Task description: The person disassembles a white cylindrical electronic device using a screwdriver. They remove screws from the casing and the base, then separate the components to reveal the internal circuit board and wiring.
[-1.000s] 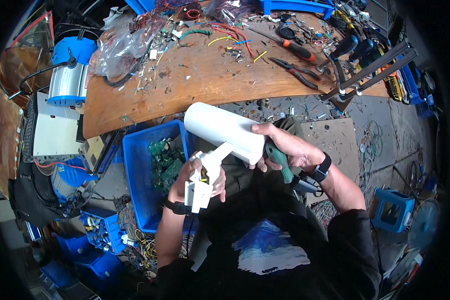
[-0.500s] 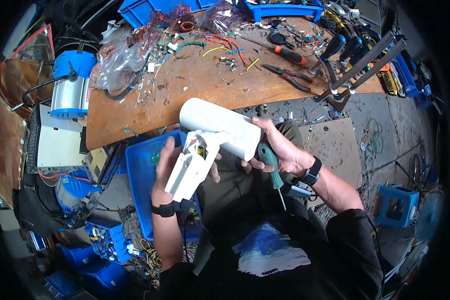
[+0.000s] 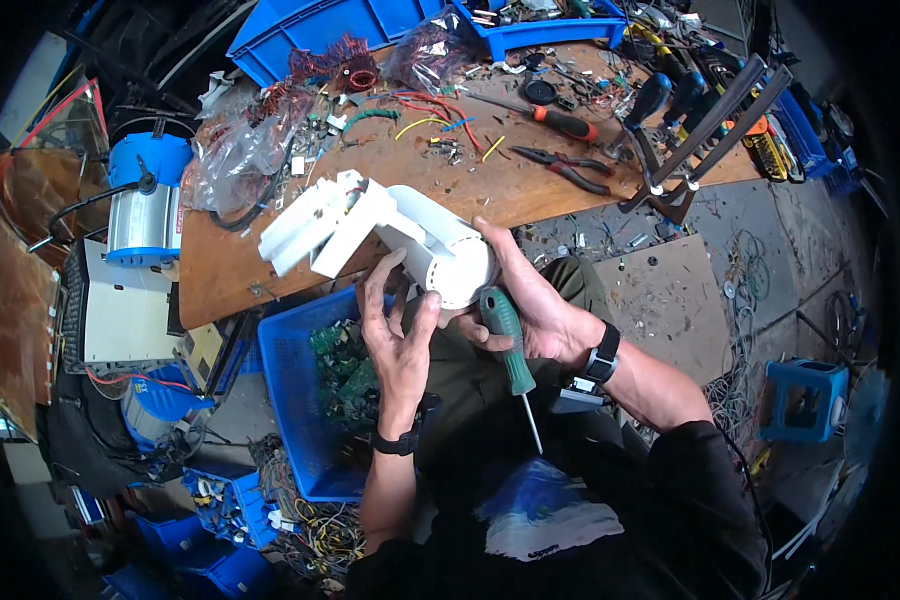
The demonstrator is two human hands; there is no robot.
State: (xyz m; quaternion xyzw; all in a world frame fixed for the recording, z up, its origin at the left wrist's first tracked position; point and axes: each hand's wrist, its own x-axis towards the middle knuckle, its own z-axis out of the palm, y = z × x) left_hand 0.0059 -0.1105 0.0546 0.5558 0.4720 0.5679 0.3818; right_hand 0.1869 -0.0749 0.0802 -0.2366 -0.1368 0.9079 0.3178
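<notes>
A white track light (image 3: pixel 429 236), with a cylindrical body and a boxy mount on a bracket, is held up over the table's near edge. My right hand (image 3: pixel 540 310) grips its body near the flat round end, thumb on top. Tucked in the same hand is a green-handled screwdriver (image 3: pixel 507 338), its shaft pointing down toward my chest. My left hand (image 3: pixel 400 350) is just below the body with fingers spread and curved, fingertips at or close to its underside; whether they touch is hard to tell. The mount points to the upper left.
Under my left hand stands a blue crate (image 3: pixel 295 440) with green circuit boards. Across the wooden table (image 3: pixel 240 262) lie pliers (image 3: pixel 567 168), an orange-and-black screwdriver (image 3: pixel 565 124), wire scraps and plastic bags (image 3: pixel 235 150). A metal tool rack (image 3: pixel 700 140) stands at the right end.
The track light has turned, its mount swinging from below the body to the upper left and its flat end now facing me. My left hand has left the mount and moved right, beneath the body.
</notes>
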